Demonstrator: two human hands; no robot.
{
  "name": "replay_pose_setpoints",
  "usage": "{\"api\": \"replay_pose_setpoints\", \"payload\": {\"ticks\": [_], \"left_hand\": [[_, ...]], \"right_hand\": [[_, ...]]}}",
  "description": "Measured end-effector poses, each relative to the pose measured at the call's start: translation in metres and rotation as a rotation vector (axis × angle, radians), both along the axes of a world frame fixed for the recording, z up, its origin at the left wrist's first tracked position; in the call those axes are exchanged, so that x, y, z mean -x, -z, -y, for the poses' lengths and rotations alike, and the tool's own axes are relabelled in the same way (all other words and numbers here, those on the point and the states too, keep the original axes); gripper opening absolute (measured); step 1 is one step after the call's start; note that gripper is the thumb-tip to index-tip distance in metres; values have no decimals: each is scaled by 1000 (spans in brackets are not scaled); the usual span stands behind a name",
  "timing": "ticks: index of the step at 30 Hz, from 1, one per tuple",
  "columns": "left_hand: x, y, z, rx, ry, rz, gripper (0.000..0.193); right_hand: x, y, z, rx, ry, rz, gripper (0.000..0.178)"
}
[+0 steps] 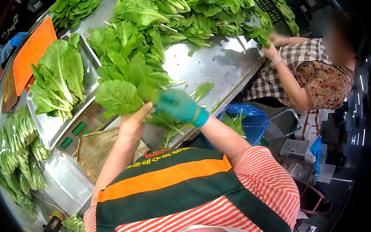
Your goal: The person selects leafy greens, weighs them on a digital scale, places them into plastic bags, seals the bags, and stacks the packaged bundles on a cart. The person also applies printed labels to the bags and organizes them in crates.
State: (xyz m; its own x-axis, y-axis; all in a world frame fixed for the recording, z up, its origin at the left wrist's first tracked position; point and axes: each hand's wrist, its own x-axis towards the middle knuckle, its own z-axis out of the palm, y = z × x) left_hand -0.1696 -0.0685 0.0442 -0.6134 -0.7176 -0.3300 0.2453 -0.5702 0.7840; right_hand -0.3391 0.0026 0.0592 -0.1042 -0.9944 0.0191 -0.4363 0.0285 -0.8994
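Two hands: we saw the bare left hand [133,122] pinching leafy greens [120,98] at the stem end; the teal-gloved right hand [177,108] was curled just beside it, too blurred for us to tell its grip.
Greens: we placed them over the steel table [203,66], beside the scale [81,130].
Tray: we noted leafy heads [62,76] in the steel tray [52,129].
Co-worker: we saw a person [290,60] handling greens, right.

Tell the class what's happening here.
The bare left hand holds broad green leafy vegetables; the teal-gloved right hand, blurred, is close beside it. A similar bunch lies in a silver metal tray; more greens cover part of the shiny metal table. Rightward, a co-worker holds some too.
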Motion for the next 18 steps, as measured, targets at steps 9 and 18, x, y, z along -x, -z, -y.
{"api": "replay_pose_setpoints", "payload": {"ticks": [9,18], "left_hand": [[-41,-11,-16,-233,359,50,39],[-75,-48,-8,609,914,40,41]], "right_hand": [[176,100,113,267,601,-549,32],[155,97,112,-171,449,-918,32]]}}
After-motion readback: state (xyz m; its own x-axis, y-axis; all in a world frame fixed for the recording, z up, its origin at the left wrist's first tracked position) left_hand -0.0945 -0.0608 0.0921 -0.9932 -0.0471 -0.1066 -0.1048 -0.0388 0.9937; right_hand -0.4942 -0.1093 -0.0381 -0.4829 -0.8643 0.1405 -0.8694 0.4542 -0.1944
